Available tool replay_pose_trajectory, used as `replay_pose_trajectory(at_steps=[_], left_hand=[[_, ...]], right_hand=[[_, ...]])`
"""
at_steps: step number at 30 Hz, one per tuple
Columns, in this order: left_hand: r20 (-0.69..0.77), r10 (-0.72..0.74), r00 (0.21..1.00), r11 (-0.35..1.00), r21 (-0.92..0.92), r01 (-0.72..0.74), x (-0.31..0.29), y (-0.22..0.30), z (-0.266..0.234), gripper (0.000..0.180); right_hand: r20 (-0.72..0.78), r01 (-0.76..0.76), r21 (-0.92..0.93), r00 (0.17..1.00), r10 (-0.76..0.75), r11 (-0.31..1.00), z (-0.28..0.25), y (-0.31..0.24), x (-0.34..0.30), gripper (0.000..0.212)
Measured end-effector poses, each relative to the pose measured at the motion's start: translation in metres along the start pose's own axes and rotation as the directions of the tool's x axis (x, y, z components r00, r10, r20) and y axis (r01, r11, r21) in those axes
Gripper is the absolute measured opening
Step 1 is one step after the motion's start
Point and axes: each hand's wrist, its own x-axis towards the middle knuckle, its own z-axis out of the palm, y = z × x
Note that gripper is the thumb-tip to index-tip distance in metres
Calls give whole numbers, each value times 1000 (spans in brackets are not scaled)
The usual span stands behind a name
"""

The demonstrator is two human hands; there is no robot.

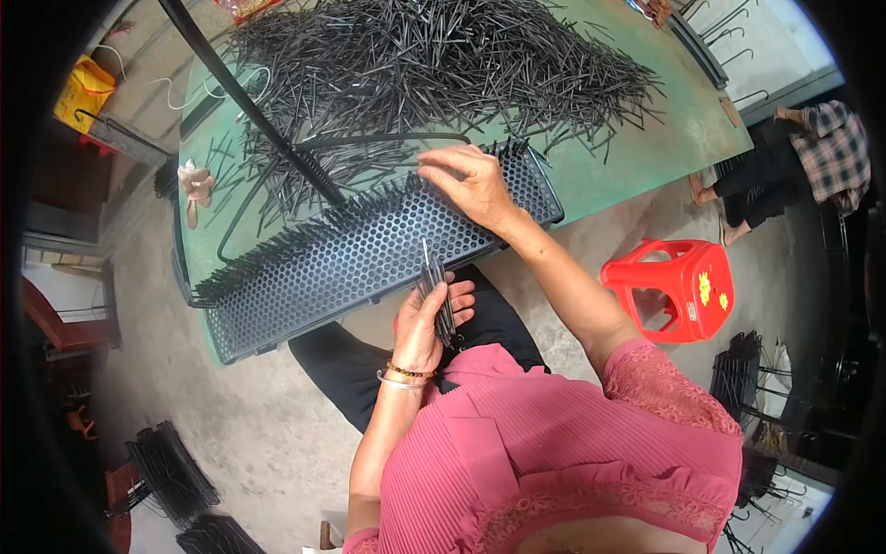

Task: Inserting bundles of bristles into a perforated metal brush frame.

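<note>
A dark perforated tray (346, 268) leans slantwise from the table edge over my lap, its face full of round holes. Along its upper side, many thin black sticks (309, 235) stand upright in the holes in a dense band. My left hand (423, 323), below the tray's near edge, grips a bundle of thin black sticks (438, 300), one with a pale, shiny end. Over the right part of the tray, my right hand (475, 187) has its fingers bent together at the standing sticks. Whatever is between those fingertips is hidden.
A large heap of loose black sticks (415, 69) covers the far part of the green table (683, 120). A black pole (249, 102) rises behind the tray. At the right are a red stool (674, 291) and another person (794, 166). Black bundles (171, 475) lie lower left.
</note>
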Motion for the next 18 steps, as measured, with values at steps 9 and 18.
replay_pose_trajectory(at_steps=[9,18], left_hand=[[24,-22,999,1000,14,22,1,-2,-2,28],[56,-43,997,999,29,42,-2,0,3,30]], right_hand=[[66,255,-236,967,-246,938,4,5,-10,23],[151,336,-302,941,-303,892,7,6,-4,22]])
